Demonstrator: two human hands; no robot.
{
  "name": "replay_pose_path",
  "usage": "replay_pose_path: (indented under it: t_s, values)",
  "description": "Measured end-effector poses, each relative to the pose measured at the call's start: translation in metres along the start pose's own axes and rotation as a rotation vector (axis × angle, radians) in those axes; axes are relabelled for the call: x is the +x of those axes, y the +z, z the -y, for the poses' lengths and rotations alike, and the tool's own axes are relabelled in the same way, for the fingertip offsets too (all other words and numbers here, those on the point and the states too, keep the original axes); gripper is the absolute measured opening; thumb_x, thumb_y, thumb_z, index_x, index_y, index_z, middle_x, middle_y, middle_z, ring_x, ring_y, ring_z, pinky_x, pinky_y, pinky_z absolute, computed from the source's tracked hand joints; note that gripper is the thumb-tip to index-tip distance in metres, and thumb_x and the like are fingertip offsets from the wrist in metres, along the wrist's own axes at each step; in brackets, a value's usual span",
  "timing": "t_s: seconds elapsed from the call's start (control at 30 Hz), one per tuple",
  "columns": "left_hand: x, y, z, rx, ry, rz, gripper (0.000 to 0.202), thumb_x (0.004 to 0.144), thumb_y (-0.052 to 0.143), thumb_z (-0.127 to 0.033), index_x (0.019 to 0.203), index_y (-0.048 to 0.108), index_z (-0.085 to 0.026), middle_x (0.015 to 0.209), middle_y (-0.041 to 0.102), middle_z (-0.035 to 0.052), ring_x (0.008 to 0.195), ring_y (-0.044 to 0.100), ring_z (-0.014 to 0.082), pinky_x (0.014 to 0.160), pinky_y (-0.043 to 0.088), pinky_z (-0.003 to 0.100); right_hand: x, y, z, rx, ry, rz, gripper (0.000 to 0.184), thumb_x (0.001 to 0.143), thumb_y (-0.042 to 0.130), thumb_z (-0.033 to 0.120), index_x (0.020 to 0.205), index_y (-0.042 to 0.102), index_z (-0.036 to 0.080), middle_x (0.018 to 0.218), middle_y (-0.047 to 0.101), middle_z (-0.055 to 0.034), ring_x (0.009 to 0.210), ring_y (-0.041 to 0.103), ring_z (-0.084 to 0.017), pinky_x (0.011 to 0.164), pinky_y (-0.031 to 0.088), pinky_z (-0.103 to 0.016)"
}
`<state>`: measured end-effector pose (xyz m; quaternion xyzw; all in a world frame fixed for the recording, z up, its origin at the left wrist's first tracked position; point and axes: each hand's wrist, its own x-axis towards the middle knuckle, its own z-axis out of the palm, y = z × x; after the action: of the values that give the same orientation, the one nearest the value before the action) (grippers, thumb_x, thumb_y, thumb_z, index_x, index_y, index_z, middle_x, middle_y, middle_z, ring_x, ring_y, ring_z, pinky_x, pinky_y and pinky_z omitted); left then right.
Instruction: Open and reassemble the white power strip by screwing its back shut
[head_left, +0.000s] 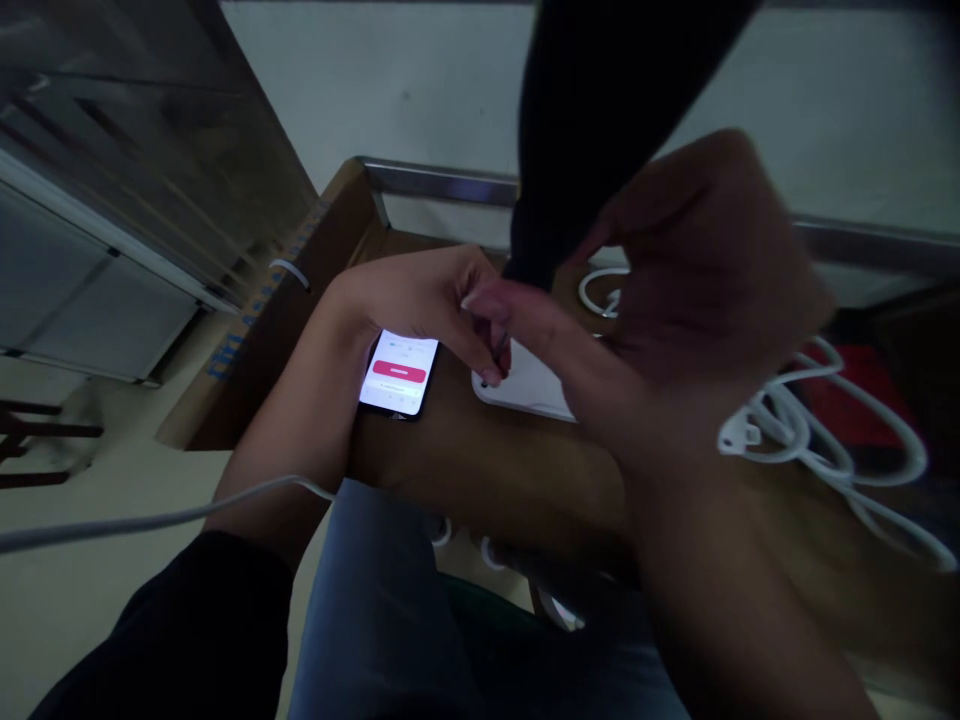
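Observation:
My left hand (420, 300) reaches over a lit phone (397, 375) that lies on a brown surface (480, 460) and shows a pink button. Its fingers are curled into a pinch at a small dark thing I cannot make out, right at the edge of a flat white object (536, 390). My right hand (697, 290) is close to the camera and smeared by motion. One of its fingers stretches left until it meets the left hand's fingertips. I cannot read its grip. A thin white cable (150, 520) runs across my left forearm.
Dark fabric (600, 120), perhaps a sleeve, hangs down from the top behind my hands. Looped white cables (810, 430) lie at the right over something red (855, 400). A cardboard flap with blue print (255, 320) and a metal rail (442, 182) border the surface.

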<state>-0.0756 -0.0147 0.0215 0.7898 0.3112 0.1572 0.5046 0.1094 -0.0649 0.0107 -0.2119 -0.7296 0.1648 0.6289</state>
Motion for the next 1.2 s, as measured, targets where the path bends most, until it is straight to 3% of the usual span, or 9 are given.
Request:
replay_pose_path:
  t_s: [0.1,0.23,0.37,0.47,0.57,0.77,0.9,1.0,1.2]
  values:
    - [0.000,0.000,0.002,-0.178,-0.010,0.147,0.009,0.075,0.083,-0.013,0.081,0.078,-0.010,0.077,0.081,0.0014,0.072,0.074,0.0132,0.071,0.059,0.022,0.001,0.004,0.002,0.020,0.013,-0.044,0.032,0.087,0.084,0.029,0.083,0.054,0.021,0.083,0.056,0.0029,0.076,0.056,-0.009,0.067,0.045,-0.029]
    - [0.000,0.000,0.002,-0.287,-0.007,0.162,0.011,0.073,0.083,-0.007,0.080,0.075,-0.008,0.076,0.080,0.0010,0.072,0.075,0.0134,0.072,0.060,0.022,0.000,0.009,0.007,-0.007,0.126,-0.081,0.026,0.092,0.079,0.034,0.085,0.056,0.024,0.089,0.058,0.0017,0.083,0.060,-0.012,0.073,0.047,-0.031]
    - [0.000,-0.003,-0.002,-0.221,0.042,0.211,0.016,0.075,0.083,-0.006,0.090,0.077,-0.005,0.085,0.082,0.0025,0.077,0.075,0.0119,0.075,0.059,0.020,-0.001,0.010,0.010,0.119,0.212,-0.122,0.025,0.081,0.088,0.026,0.084,0.063,0.023,0.082,0.061,0.0015,0.079,0.058,-0.013,0.075,0.048,-0.032]
    - [-0.004,-0.005,0.001,-0.270,0.155,0.120,0.022,0.075,0.086,-0.014,0.095,0.078,-0.008,0.093,0.082,0.0010,0.079,0.074,0.0108,0.073,0.057,0.018,-0.002,0.011,0.009,0.123,0.278,-0.144,0.023,0.078,0.090,0.023,0.084,0.068,0.024,0.082,0.065,0.0029,0.079,0.061,-0.014,0.075,0.051,-0.032]
    - [-0.008,-0.005,0.008,-0.345,0.222,0.035,0.031,0.078,0.091,-0.035,0.093,0.080,-0.011,0.083,0.078,-0.0026,0.077,0.074,0.0114,0.079,0.060,0.022,-0.003,0.011,0.009,0.122,0.294,-0.159,0.022,0.078,0.090,0.025,0.084,0.069,0.025,0.083,0.068,0.0034,0.080,0.065,-0.015,0.077,0.054,-0.034]
    - [-0.008,0.003,0.012,-0.451,0.392,0.070,0.034,0.094,0.080,-0.047,0.099,0.084,-0.013,0.084,0.078,-0.0007,0.082,0.075,0.0090,0.092,0.062,0.022,-0.004,0.008,0.013,0.169,0.377,-0.106,0.028,0.074,0.093,0.030,0.086,0.069,0.024,0.091,0.073,0.0018,0.081,0.072,-0.018,0.072,0.063,-0.035]
    - [-0.007,0.003,0.009,-0.388,0.284,0.007,0.049,0.084,0.082,-0.060,0.097,0.082,-0.013,0.088,0.081,-0.0018,0.084,0.076,0.0102,0.086,0.062,0.021,-0.002,0.005,0.013,0.071,0.346,-0.117,0.028,0.076,0.092,0.037,0.082,0.067,0.027,0.084,0.069,0.0031,0.080,0.071,-0.019,0.080,0.065,-0.039]
    - [-0.008,0.000,0.010,-0.319,0.172,-0.026,0.056,0.078,0.082,-0.066,0.101,0.080,-0.015,0.092,0.082,-0.0054,0.096,0.078,0.0147,0.084,0.060,0.023,-0.002,0.004,0.009,0.068,0.298,-0.106,0.028,0.077,0.091,0.036,0.081,0.065,0.027,0.084,0.070,0.0028,0.080,0.070,-0.018,0.077,0.062,-0.038]
    - [-0.006,-0.001,0.014,-0.250,0.154,-0.123,0.058,0.072,0.088,-0.070,0.091,0.080,-0.016,0.085,0.079,0.0009,0.096,0.077,0.0219,0.082,0.063,0.030,-0.002,0.004,0.006,0.181,0.312,-0.100,0.026,0.074,0.093,0.029,0.084,0.069,0.026,0.083,0.071,0.0029,0.081,0.071,-0.019,0.077,0.060,-0.038]
